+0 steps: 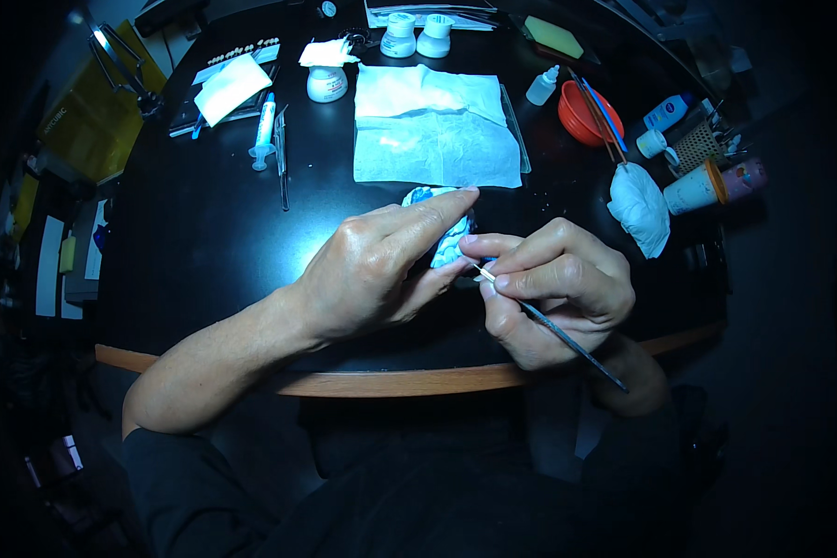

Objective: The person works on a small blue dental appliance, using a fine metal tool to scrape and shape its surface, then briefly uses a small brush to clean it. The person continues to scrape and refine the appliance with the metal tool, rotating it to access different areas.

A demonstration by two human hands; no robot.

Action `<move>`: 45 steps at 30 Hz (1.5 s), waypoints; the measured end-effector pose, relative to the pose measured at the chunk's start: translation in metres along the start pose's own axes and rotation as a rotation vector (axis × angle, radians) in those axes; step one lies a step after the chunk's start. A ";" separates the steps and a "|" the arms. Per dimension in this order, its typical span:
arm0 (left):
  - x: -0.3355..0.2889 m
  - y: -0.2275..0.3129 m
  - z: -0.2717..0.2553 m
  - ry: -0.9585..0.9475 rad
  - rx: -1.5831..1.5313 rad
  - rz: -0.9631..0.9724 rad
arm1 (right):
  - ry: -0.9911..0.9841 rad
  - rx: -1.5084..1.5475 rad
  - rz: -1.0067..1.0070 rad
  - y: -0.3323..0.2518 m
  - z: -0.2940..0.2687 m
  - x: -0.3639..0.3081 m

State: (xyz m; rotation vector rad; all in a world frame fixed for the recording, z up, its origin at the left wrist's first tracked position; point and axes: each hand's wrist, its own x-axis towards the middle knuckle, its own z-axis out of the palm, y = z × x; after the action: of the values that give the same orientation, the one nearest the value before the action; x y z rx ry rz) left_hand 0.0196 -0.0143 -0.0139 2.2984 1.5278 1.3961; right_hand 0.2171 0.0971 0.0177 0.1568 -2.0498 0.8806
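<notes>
Near the bench [205,270] front edge, the left hand [372,270] has its grip closed around a pale blue-white cast [448,244]; it looks rigid but brittle, best cradled by its sides. To its right, the right hand [553,284] pinches a thin, light brush [553,330] like a pen, long axis slanting, tip up-left at the cast, handle toward the front edge.

White tissue sheet [437,130], syringe [265,130], three white jars [326,82], dropper bottle [541,86], red bowl [586,113] on black table [205,232]
</notes>
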 end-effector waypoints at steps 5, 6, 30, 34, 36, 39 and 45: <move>-0.001 0.000 0.005 0.057 0.007 0.023 | 0.011 0.026 0.022 0.004 0.000 -0.003; -0.001 0.002 0.005 0.054 0.005 0.019 | 0.015 0.037 0.036 0.005 0.000 -0.002; -0.004 -0.003 0.008 0.065 0.012 0.000 | -0.012 0.020 0.055 0.000 0.003 -0.001; -0.004 -0.002 0.008 0.054 0.017 -0.017 | 0.006 0.067 0.046 0.004 0.004 -0.001; -0.004 -0.001 0.008 0.053 0.015 -0.022 | 0.011 0.073 0.035 0.004 0.004 -0.001; -0.003 0.000 0.007 0.053 0.015 -0.034 | 0.003 0.048 0.014 0.004 0.003 0.001; -0.003 0.000 0.006 0.061 0.029 -0.029 | -0.076 0.061 0.039 0.004 -0.002 0.000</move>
State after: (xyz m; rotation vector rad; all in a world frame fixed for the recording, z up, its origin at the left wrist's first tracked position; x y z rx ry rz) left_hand 0.0232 -0.0144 -0.0193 2.2604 1.6021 1.4594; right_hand 0.2171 0.1013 0.0165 0.1870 -2.1036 0.9755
